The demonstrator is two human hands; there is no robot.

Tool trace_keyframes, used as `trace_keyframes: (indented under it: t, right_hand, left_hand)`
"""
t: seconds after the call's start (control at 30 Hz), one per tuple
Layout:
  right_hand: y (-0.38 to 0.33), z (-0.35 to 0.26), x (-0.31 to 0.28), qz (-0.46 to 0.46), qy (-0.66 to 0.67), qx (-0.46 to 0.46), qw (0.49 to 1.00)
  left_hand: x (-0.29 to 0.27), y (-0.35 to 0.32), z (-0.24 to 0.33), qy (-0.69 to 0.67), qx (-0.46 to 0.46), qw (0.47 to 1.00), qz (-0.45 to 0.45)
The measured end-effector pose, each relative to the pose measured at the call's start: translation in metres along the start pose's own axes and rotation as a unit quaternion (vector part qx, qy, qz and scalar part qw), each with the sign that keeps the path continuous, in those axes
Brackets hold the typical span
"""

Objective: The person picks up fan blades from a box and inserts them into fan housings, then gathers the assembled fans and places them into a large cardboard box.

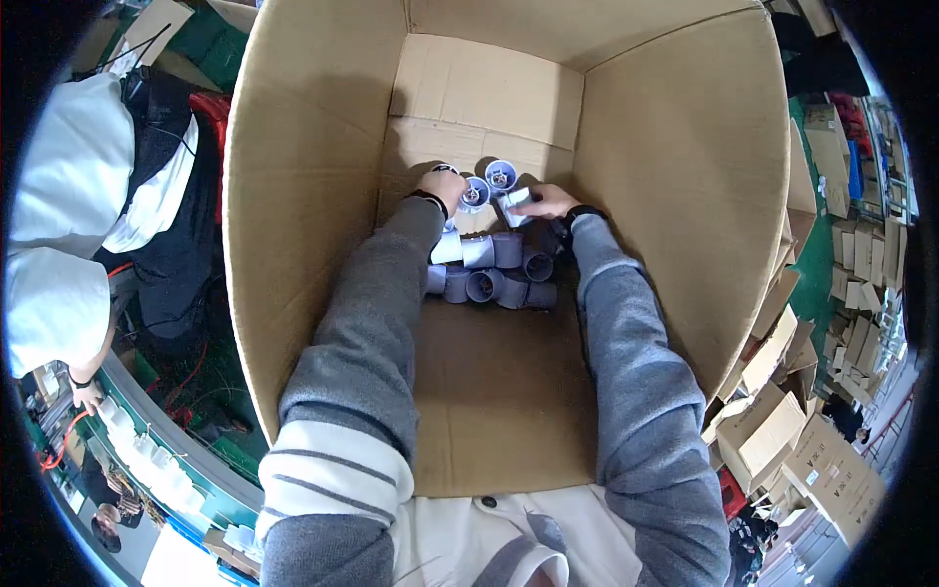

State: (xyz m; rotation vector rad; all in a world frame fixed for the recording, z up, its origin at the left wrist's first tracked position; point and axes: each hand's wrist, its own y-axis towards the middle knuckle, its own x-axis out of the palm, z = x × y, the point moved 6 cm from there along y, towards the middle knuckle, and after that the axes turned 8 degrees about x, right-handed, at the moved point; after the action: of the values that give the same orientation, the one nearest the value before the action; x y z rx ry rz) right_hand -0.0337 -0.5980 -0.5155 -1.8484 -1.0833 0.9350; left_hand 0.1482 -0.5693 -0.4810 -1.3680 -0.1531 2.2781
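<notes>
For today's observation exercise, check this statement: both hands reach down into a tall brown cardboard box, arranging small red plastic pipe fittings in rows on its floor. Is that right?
Not quite. The head view shows the small plastic pipe fittings are grey-blue, not red. The rest stands: the left hand and the right hand both reach down into the tall brown cardboard box, arranging the fittings in rows on its floor.

A large open cardboard box fills the upper middle of the frame; on its brown bottom, toward the far wall, lie pale grey plastic pipe fittings packed in touching rows; the nearer floor is bare cardboard
</notes>
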Motion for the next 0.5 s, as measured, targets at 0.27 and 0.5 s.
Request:
trace_keyframes:
  t: [0.27,0.5]
  right_hand:
    - [-0.027,-0.062,-0.020,0.239,-0.167,-0.007,0.956]
    - [-0.030,-0.055,-0.027,0.299,-0.199,-0.140,0.923]
  left_hand:
    - [0.000,-0.004,-0.009,0.082,0.042,0.995,-0.042]
    - [-0.010,-0.005,0.016,0.080,0.076,0.994,0.012]
